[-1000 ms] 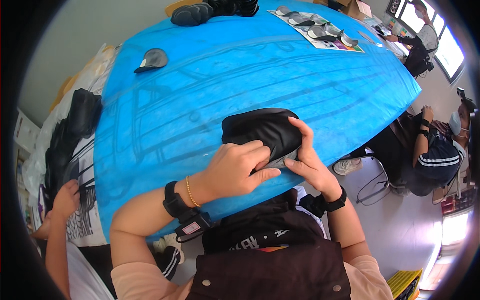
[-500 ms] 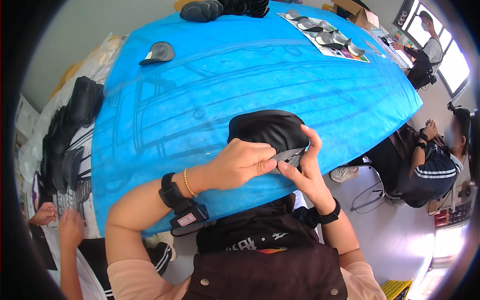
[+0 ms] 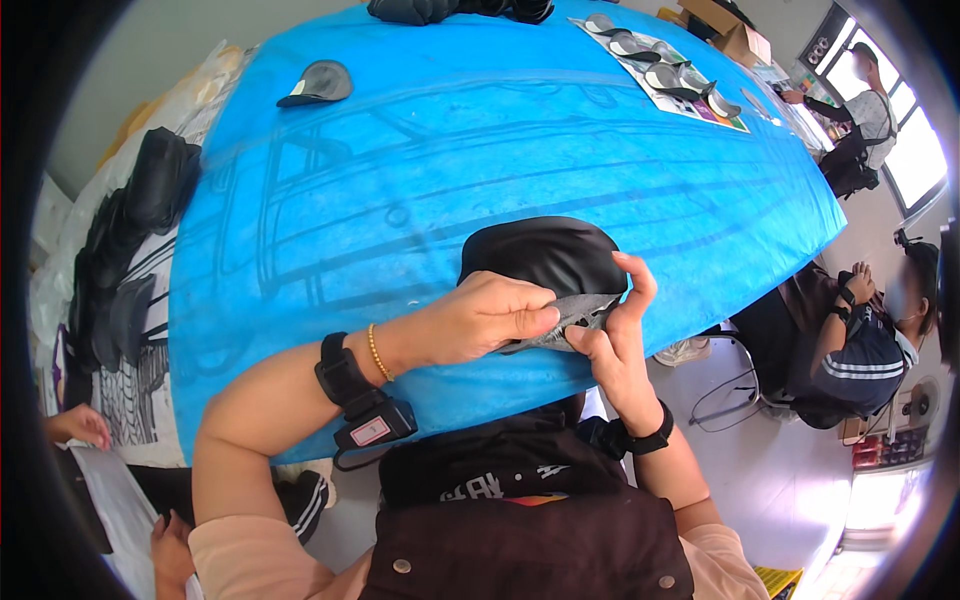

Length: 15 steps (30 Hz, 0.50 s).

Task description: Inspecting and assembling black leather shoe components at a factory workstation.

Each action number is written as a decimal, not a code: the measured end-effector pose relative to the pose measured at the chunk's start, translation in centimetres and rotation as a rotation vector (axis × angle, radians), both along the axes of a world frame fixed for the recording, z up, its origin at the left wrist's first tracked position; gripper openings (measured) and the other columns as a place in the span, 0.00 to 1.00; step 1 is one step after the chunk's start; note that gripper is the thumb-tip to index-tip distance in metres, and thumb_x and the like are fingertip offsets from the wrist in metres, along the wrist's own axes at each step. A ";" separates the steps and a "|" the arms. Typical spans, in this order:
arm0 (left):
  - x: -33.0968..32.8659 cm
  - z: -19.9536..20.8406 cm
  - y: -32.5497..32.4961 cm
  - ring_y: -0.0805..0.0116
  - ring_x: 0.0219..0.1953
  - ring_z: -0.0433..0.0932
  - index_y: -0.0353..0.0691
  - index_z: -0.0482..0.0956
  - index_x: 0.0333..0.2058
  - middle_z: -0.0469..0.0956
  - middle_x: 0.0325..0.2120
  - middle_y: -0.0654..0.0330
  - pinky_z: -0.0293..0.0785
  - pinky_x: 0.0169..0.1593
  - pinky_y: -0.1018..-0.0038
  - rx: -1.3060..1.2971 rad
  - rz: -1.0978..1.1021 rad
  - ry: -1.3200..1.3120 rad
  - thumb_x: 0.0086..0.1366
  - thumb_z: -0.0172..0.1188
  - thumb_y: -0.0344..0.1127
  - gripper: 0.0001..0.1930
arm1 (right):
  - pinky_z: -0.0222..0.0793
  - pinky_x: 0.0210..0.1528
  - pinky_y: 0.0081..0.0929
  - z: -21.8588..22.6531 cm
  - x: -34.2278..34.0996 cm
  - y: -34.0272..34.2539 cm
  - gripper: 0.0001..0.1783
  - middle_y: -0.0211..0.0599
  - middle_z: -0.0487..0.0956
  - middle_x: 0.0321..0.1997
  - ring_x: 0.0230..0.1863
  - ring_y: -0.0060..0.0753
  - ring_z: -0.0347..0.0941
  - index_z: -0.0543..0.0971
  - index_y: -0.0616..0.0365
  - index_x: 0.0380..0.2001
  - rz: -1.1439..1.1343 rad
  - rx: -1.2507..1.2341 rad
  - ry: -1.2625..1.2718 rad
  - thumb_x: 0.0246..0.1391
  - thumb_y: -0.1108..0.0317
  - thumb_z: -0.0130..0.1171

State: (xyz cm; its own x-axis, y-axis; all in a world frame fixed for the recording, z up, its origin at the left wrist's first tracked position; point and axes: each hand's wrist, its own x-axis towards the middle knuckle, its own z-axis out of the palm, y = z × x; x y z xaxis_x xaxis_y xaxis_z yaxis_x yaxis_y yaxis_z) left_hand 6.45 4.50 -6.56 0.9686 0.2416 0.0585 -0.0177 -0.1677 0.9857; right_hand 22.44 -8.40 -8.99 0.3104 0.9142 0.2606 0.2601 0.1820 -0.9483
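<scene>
We see one black pad (image 3: 540, 250) in two bare hands, over the near part of the blue tabletop (image 3: 400, 170); whether its underside touches the cover we cannot tell. Its long axis runs roughly from nine o'clock to three, and a grey flap (image 3: 590, 307) shows along its near edge, at five o'clock from the pad's middle.

The left hand (image 3: 488, 316) sits at seven o'clock from that middle, thumb and forefinger pinched together on the flap's left part. The right hand (image 3: 622, 348) sits between four and five o'clock, its thumb against the flap and its forefinger reaching up to the pad's right end, so its fingers are clamped around that corner; the remaining fingertips are partly hidden from us. Both hands touch the work, so neither is nearer: from the left fingers the pad's body lies at about twelve o'clock, from the right at ten.

Farther off, toward eleven o'clock, we see a single grey curved piece (image 3: 322, 82); toward one o'clock, several small curved pieces (image 3: 668, 78) on a printed sheet; toward ten, a dark stack (image 3: 160, 185).
</scene>
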 end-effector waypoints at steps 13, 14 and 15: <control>-0.4 -0.3 0.3 0.86 0.17 0.55 0.38 0.73 0.28 0.61 0.17 0.72 0.51 0.20 0.84 -0.401 -0.018 0.103 0.72 0.47 0.46 0.19 | 0.64 0.45 0.38 -0.7 0.2 -0.4 0.40 0.49 0.66 0.48 0.39 0.45 0.68 0.52 0.60 0.58 0.002 0.105 -0.173 0.40 0.77 0.56; -0.4 -0.2 0.3 0.86 0.17 0.55 0.38 0.73 0.28 0.61 0.17 0.72 0.51 0.20 0.84 -0.403 -0.018 0.105 0.72 0.47 0.46 0.19 | 0.64 0.46 0.38 -0.7 0.2 -0.5 0.40 0.49 0.67 0.48 0.40 0.46 0.68 0.52 0.60 0.58 -0.001 0.117 -0.174 0.40 0.77 0.56; -0.4 0.0 0.2 0.86 0.17 0.55 0.38 0.73 0.28 0.60 0.17 0.72 0.51 0.20 0.84 -0.391 -0.020 0.097 0.72 0.47 0.45 0.18 | 0.64 0.46 0.38 -0.9 0.2 -0.6 0.40 0.49 0.67 0.48 0.40 0.46 0.68 0.52 0.60 0.58 -0.001 0.117 -0.171 0.40 0.77 0.56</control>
State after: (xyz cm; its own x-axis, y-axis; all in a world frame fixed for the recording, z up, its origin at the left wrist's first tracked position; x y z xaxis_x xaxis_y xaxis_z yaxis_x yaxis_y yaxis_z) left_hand 6.00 4.71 -6.60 0.9700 0.2083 -0.1256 0.0787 0.2197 0.9724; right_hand 22.65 -9.00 -9.86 0.2536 0.8743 0.4139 0.4161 0.2876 -0.8626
